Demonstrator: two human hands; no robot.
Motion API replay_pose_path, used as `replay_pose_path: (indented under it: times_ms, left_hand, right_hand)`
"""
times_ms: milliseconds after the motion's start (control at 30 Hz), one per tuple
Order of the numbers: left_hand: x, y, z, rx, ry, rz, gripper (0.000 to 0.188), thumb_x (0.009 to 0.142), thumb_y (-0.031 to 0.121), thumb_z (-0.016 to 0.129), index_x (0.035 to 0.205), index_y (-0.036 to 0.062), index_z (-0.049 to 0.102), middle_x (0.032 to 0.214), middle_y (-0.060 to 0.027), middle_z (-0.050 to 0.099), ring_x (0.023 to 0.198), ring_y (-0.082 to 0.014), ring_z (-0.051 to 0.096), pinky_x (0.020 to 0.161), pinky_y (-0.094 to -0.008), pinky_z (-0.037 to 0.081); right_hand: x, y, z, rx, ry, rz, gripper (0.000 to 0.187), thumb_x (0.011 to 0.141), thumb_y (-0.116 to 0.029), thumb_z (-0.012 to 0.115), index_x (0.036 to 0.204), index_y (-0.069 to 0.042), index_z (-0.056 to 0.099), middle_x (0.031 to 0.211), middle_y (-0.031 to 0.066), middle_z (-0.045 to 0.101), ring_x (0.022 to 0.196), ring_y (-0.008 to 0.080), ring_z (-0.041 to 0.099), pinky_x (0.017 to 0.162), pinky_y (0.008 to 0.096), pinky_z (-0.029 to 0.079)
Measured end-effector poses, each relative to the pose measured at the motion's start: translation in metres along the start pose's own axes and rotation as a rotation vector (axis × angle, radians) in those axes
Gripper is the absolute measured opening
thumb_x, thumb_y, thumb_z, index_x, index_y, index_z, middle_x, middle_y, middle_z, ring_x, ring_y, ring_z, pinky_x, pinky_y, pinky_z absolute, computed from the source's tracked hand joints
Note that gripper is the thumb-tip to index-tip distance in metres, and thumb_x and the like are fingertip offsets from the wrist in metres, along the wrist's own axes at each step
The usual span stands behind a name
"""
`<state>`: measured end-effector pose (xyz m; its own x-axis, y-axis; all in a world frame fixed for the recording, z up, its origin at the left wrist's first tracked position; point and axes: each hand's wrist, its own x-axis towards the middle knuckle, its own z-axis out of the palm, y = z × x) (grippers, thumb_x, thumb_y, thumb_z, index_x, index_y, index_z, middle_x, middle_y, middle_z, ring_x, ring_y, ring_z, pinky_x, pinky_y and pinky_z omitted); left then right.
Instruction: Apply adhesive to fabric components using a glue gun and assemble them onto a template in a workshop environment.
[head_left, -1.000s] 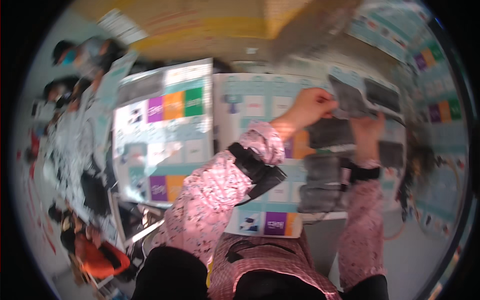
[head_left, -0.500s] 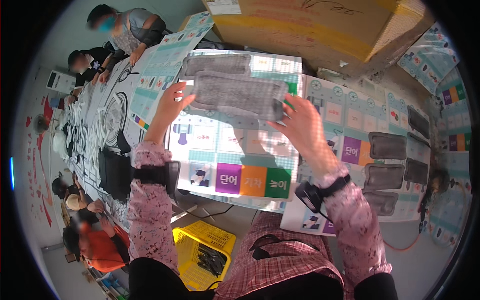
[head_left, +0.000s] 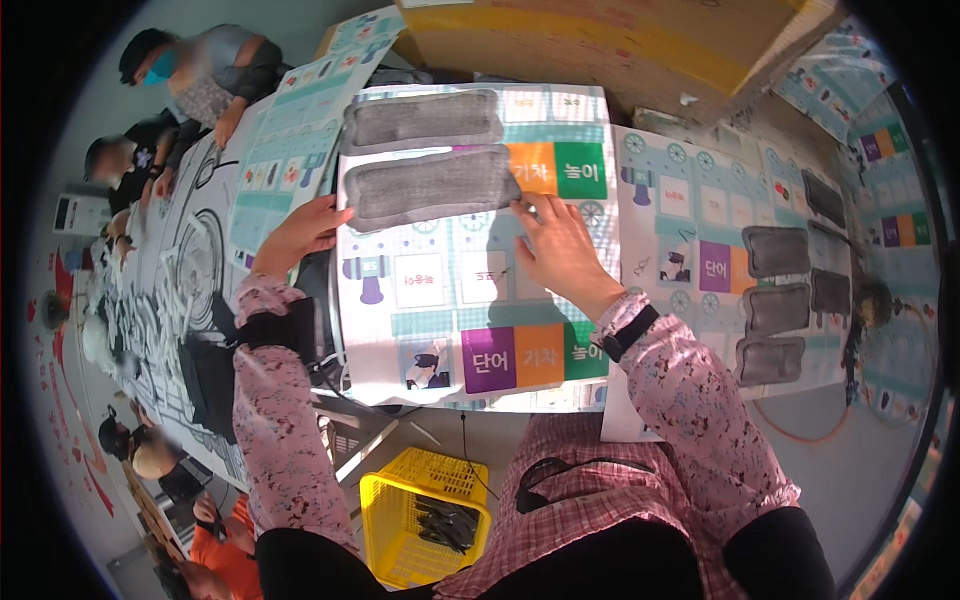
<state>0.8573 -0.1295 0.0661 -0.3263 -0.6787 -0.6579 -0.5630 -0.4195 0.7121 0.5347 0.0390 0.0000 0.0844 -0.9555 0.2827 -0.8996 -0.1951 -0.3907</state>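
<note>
A dark grey, rounded rectangular fabric pad (head_left: pixel 430 187) lies on a printed white-and-teal board (head_left: pixel 430 300) before me. My left hand (head_left: pixel 300 232) has its fingertips at the pad's lower left corner. At the opposite end, my right hand (head_left: pixel 562 245) pinches the pad's right edge with bent fingers. Just beyond it lies a second grey pad (head_left: pixel 425 118), flat and untouched. Colored blocks with lettering and small pictures cover the board.
More grey pads (head_left: pixel 775 250) lie on another printed board (head_left: pixel 690 215) to the right. Below the table edge stands a yellow plastic basket (head_left: pixel 385 540) with black items inside. A large cardboard box (head_left: pixel 600 45) sits behind. Other people work along a table at left.
The nearer grey pad came down from above the board and now lies below the farther pad. Both hands moved left and lower with it, and the farther pad is now uncovered.
</note>
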Motion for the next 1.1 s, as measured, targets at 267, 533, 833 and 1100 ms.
replay_pose_path:
  times_ms: [267,533,833,1100]
  left_hand:
    - [-0.015,-0.024,-0.006,0.198,0.708,0.383,0.029,0.090,0.014,0.053,0.117,0.0037,0.050,0.112,-0.0065,0.058,0.092,-0.0160,0.058,0.078,-0.0306,0.047]
    - [-0.037,0.038,0.194,1.408,0.469,0.840,0.043,0.085,0.013,0.056,0.127,0.0097,0.045,0.106,-0.0080,0.057,0.103,-0.0232,0.049,0.089,-0.0384,0.036]
    - [-0.011,0.037,0.197,1.211,0.690,0.595,0.032,0.087,0.013,0.054,0.119,0.0095,0.051,0.097,0.0011,0.065,0.097,-0.0211,0.054,0.088,-0.0361,0.036]
    - [0.025,0.027,0.150,0.551,0.742,0.384,0.040,0.077,0.018,0.069,0.108,0.0004,0.053,0.086,-0.0102,0.067,0.076,-0.0154,0.061,0.072,-0.0255,0.046]
  right_hand:
    - [0.022,0.002,0.030,0.577,0.257,0.352,0.004,0.072,-0.007,0.064,0.074,-0.003,0.064,0.084,0.0121,0.060,0.083,0.0291,0.057,0.076,0.0365,0.047]
    - [0.015,0.017,0.020,1.000,0.232,0.487,0.026,0.081,-0.023,0.064,0.087,0.003,0.063,0.082,0.0141,0.062,0.075,0.0215,0.063,0.064,0.0304,0.051]
    - [-0.184,0.205,-0.126,-0.360,0.231,0.454,0.008,0.073,-0.014,0.065,0.080,-0.012,0.063,0.082,0.0025,0.056,0.072,0.0215,0.060,0.056,0.0321,0.048]
    - [-0.212,0.268,-0.129,-0.446,0.094,0.241,0.003,0.067,-0.009,0.059,0.070,-0.008,0.057,0.078,0.0041,0.050,0.071,0.0209,0.057,0.056,0.0316,0.049]
